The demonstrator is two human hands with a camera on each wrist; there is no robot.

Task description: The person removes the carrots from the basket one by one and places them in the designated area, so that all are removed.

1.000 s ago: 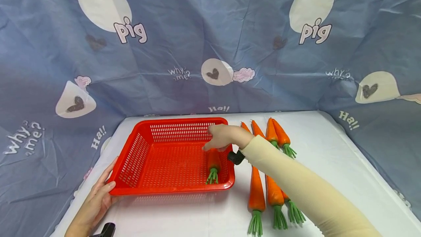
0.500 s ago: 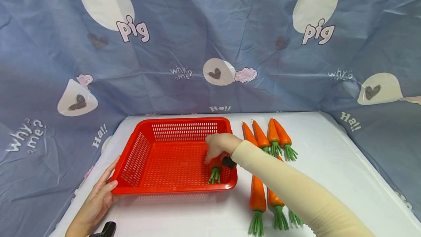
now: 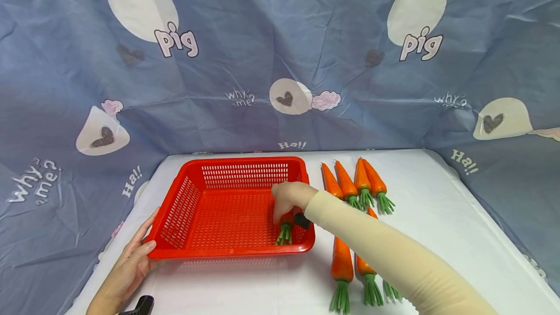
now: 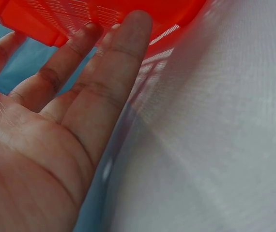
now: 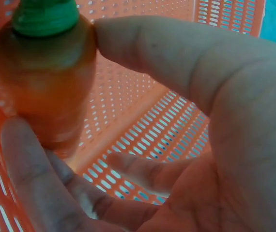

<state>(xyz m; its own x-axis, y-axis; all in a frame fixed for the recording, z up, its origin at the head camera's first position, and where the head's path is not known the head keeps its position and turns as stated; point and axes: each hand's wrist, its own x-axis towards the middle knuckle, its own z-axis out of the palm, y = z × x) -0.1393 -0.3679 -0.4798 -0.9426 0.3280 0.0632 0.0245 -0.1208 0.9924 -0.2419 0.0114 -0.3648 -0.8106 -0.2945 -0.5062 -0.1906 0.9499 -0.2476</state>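
A red plastic basket (image 3: 236, 252) with slotted walls stands on the table. My left hand (image 3: 127, 266) holds its front left corner, thumb on the rim; in the left wrist view, nearly straight fingers (image 4: 109, 77) touch its outer side. My right hand (image 3: 289, 198) reaches down inside the basket's right end, around a carrot (image 3: 286, 220) with green stem stubs towards me. In the right wrist view, the thumb presses one side of the carrot (image 5: 46, 82) near its green top, and a finger lies against the other side. Its tip is hidden.
Several more carrots lie right of the basket: a back group (image 3: 350, 183) and a front group (image 3: 342, 266), partly under the right sleeve (image 3: 385, 247). A white cloth (image 3: 245, 290) covers the table. A patterned blue curtain (image 3: 245, 62) hangs behind.
My right hand has moved down and slightly left, deeper into the basket with the carrot. The sleeve now uncovers more of the back carrots. My left hand stays on the corner.
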